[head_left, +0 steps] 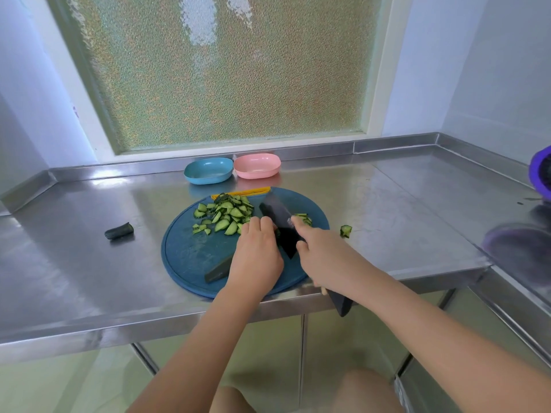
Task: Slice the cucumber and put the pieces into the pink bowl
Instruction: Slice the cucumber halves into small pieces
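Note:
On the round blue cutting board (185,257) lies a long piece of cucumber (217,271), and my left hand (258,256) holds it down with curled fingers. My right hand (325,257) grips the handle of a dark cleaver (281,225), index finger stretched along the blade. The blade stands on the board just right of my left fingers. Several cut cucumber pieces (223,214) are heaped at the board's far side. A few more slices (304,219) lie right of the blade. The pink bowl (257,166) sits behind the board.
A blue bowl (208,171) stands left of the pink one. A cucumber end (119,231) lies on the steel counter (402,210) to the left, one stray slice (346,231) to the right. A purple object (541,177) sits at the far right edge.

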`<state>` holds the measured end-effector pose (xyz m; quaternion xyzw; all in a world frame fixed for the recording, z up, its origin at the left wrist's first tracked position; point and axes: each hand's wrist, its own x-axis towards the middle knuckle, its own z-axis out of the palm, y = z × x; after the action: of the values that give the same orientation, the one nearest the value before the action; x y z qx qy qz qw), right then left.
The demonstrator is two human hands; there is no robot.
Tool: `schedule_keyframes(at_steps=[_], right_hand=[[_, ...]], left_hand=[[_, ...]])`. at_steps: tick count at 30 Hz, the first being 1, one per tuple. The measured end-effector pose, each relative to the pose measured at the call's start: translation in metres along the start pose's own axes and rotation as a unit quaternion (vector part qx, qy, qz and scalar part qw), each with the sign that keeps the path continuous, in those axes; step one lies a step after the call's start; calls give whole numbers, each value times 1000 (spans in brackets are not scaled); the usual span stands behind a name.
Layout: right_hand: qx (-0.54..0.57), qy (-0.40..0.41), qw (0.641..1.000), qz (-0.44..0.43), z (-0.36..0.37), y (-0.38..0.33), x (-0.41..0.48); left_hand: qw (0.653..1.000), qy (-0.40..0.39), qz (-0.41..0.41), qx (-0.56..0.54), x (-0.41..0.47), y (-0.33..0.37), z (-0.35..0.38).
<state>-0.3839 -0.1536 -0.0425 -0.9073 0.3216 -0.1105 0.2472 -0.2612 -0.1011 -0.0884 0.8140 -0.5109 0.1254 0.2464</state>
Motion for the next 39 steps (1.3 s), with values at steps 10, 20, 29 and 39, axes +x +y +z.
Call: schedule_keyframes(at_steps=[10, 20, 29, 39], right_hand=[[-3, -5, 1000, 17, 2, 0, -7], [71, 28, 997, 6, -7, 1, -8], [52, 16, 999, 5, -6, 1, -6], [-7, 24, 1000, -7, -8, -4, -5]], left_hand=[[1000, 12, 3, -17, -2, 1, -1], [1000, 9, -6, -17, -1, 3, -3], [1000, 3, -14, -25, -1, 3, -4], [999, 13, -4, -38, -2, 3, -4]])
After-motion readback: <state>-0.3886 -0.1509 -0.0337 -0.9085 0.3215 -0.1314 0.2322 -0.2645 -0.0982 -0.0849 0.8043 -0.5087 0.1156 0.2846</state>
